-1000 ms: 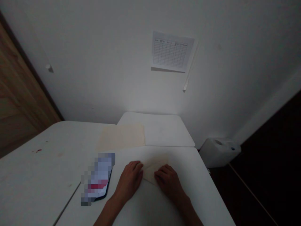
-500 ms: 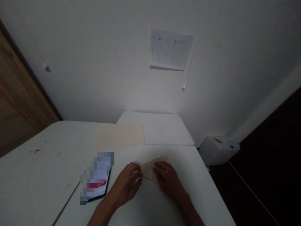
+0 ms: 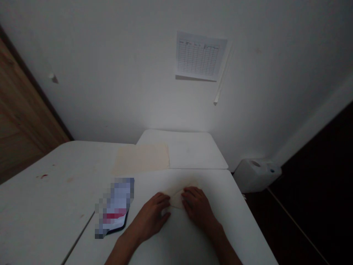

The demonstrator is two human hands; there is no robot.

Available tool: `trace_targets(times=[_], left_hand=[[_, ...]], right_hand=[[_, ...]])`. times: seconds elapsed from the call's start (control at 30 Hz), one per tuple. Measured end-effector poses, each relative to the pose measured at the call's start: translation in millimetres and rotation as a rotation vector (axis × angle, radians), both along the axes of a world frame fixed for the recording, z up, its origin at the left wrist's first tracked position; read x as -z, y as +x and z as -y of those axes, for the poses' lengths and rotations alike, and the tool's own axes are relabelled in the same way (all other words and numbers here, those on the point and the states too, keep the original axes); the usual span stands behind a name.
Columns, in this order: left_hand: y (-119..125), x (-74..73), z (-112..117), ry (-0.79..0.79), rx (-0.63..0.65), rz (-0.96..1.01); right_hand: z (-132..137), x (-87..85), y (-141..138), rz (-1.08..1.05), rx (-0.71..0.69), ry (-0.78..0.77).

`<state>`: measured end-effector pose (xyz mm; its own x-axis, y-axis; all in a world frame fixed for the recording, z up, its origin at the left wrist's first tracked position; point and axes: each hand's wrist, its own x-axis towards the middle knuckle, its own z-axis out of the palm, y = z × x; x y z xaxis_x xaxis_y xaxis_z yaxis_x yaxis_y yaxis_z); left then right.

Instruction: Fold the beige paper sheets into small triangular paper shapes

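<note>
A small, thin cream sheet (image 3: 176, 201), folded over itself, lies on the white table in front of me. Its kind, paper or a thin wrapper, I cannot make out. My left hand (image 3: 153, 213) rests its fingertips on the sheet's left side, with the thumb held apart below. On the right side, the fingers of my right hand (image 3: 197, 206) lie bent over the sheet and press it down; the right thumb is mostly hidden. A larger flat cream sheet (image 3: 142, 158) lies farther back on the left. A phone (image 3: 117, 202), partly blurred out, lies left of my left hand.
The white table (image 3: 237, 228) has a seam at left and red specks (image 3: 44, 176). A white board (image 3: 193, 149) sits against the wall. A printed chart (image 3: 201, 57) hangs above it. A white jug (image 3: 257, 176) stands right of the table, and a wooden panel (image 3: 24, 106) at left.
The small sheet is folded over further, and its folded edge now faces me. My left thumb and fingers have parted from their pinch at its edge. The right hand has barely moved.
</note>
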<state>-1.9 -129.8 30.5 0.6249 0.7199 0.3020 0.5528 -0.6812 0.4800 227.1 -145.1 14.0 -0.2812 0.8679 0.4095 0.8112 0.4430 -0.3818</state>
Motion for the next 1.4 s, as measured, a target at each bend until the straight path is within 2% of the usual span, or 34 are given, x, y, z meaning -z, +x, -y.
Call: trace_targets(times=[0.17,0.3,0.57,0.77,0.93,1.13,1.4], left_hand=[[4.3,-1.7,0.7,0.037,0.018,-0.011],[6.9,-3.3,2.9,0.099,0.035,-0.107],[7.0,6.9,3.0,0.184,0.009,-0.189],[4.8,1.4,4.5,0.104,0.002,-0.127],[5.5,-0.8,4.0,0.101,-0.002,-0.110],[4.9,6.2,-1.0,0.098,-0.013,-0.040],[11.2,19.3,-9.2,0.039,-0.123,0.086]], right_hand=[[-2.0,5.2,-2.5,-0.026,-0.005,0.034],[1.1,7.5,-7.0,-0.041,-0.083,0.031],[5.8,-1.9,-12.0,0.005,-0.138,0.009],[7.2,-5.1,-13.6,0.020,-0.129,0.015],[8.4,-6.6,-13.2,0.025,-0.124,0.004],[7.3,-5.4,-13.4,0.057,-0.109,0.025],[6.2,-3.1,-16.7,-0.004,-0.107,0.004]])
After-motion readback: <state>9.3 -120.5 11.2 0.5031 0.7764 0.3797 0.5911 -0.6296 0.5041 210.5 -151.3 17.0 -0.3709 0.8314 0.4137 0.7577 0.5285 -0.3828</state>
